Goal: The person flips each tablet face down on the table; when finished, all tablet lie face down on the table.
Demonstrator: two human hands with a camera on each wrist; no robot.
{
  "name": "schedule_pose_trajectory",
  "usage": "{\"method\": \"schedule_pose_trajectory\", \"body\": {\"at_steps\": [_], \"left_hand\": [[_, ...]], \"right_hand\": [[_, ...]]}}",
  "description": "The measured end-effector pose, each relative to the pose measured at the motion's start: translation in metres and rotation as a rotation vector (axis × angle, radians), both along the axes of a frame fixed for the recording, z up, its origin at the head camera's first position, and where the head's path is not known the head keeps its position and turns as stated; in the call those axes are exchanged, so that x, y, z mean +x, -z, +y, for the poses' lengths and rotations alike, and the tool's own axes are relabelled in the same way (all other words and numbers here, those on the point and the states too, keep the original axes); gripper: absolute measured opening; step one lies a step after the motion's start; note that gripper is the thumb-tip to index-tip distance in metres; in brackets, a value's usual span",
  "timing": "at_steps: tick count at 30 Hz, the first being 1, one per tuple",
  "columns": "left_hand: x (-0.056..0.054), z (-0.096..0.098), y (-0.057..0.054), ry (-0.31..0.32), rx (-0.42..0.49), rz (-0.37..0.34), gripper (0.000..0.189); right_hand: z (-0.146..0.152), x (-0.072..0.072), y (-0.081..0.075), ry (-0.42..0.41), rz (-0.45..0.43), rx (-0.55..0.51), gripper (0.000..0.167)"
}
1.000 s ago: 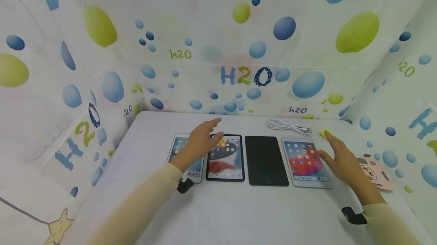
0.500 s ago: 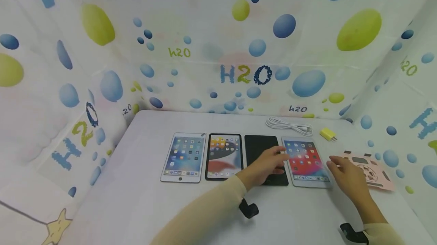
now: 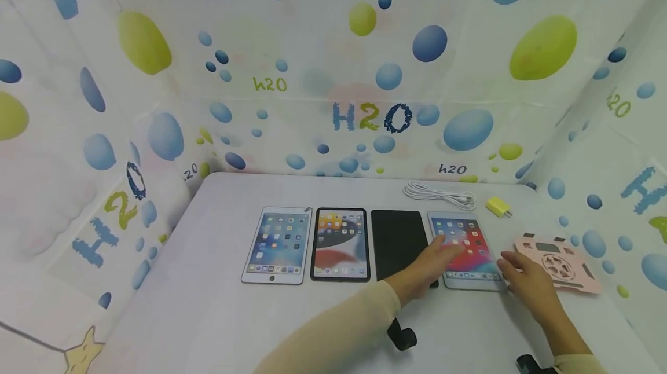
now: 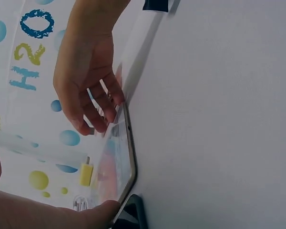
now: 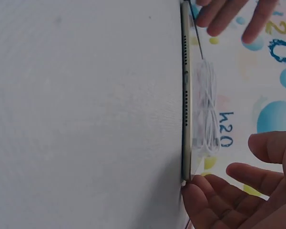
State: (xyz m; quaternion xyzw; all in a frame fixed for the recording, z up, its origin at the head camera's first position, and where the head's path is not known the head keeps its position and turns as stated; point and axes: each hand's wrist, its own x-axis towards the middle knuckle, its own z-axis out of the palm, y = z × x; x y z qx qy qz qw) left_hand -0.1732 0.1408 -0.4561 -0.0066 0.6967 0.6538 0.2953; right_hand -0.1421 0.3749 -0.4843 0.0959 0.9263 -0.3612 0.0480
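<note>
The rightmost tablet [image 3: 464,246], with a red and blue home screen, lies flat between my two hands. My left hand [image 3: 428,267] is at its left side, fingers stretched over the screen; in the left wrist view the thumb [image 4: 97,214] is at the tablet's near edge. At the right side, my right hand [image 3: 531,284] has loosely bent fingers. Its fingertips [image 5: 193,183] are at the tablet's corner in the right wrist view and appear to touch it. Partly behind my left hand lies a tablet with a dark, blank face [image 3: 398,241].
A white tablet [image 3: 276,246] and a black-rimmed tablet [image 3: 340,244] lie to the left, screens lit. Behind are a coiled white cable [image 3: 440,194] and a yellow charger plug [image 3: 498,206]. A pink stand [image 3: 560,264] lies at the right. Patterned curtains [image 3: 312,44] surround the table.
My left hand has moved right, from over the two left tablets to the rightmost one. My right hand has drawn back from the yellow charger plug to that tablet's right edge.
</note>
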Motion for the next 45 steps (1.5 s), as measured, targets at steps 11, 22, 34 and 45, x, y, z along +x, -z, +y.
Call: {"method": "schedule_pose_trajectory", "body": {"at_steps": [11, 22, 34, 45], "left_hand": [[-0.008, -0.001, 0.009, 0.044, 0.126, -0.078, 0.071], [-0.013, -0.003, 0.014, 0.141, 0.230, -0.090, 0.069], [-0.019, -0.007, 0.010, 0.196, 0.212, -0.070, 0.064], [-0.019, -0.005, 0.008, 0.141, 0.243, -0.056, 0.064]], "right_hand": [[0.003, -0.004, -0.001, 0.022, -0.076, -0.148, 0.067], [0.004, -0.004, 0.000, 0.048, -0.119, -0.127, 0.070], [-0.003, 0.000, -0.013, 0.065, 0.091, -0.383, 0.066], [-0.037, 0.001, -0.021, -0.076, 0.257, -0.906, 0.040]]}}
